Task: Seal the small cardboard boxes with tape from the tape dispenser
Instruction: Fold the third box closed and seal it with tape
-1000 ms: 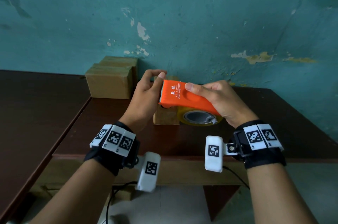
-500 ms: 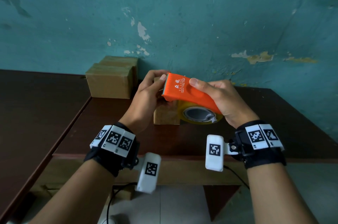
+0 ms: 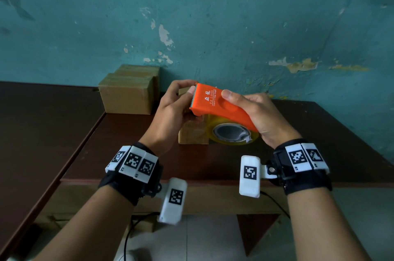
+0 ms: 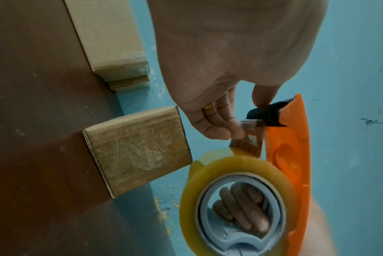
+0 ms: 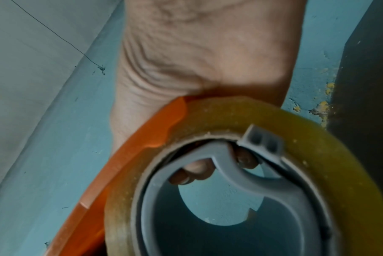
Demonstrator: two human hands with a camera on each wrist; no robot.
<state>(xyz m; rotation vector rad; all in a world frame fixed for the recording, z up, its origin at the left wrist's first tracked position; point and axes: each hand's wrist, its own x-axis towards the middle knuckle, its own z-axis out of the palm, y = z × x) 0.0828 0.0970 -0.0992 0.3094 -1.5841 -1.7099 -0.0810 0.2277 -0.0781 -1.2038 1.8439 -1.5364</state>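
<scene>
My right hand (image 3: 253,107) grips the orange tape dispenser (image 3: 215,104) above the table, thumb on top, fingers (image 4: 243,207) through the grey core. A yellowish clear tape roll (image 3: 232,132) sits in it. At the serrated cutter end my left hand (image 3: 189,92) pinches the loose tape end (image 4: 249,136) just below the black roller. A small cardboard box (image 3: 191,135) stands on the table under and behind the dispenser, partly hidden by my left hand; its near face (image 4: 137,149) carries shiny tape. The right wrist view shows only my palm (image 5: 197,69) and the roll (image 5: 317,138).
Two more cardboard boxes (image 3: 128,94) are stacked at the back left against the teal wall. The dark brown table (image 3: 213,164) has its front edge near my wrists. A second dark table (image 3: 42,132) adjoins on the left.
The dispenser has shifted a little farther from me and tilted up. My left fingers have moved in from beside the cutter to pinch the tape end under it.
</scene>
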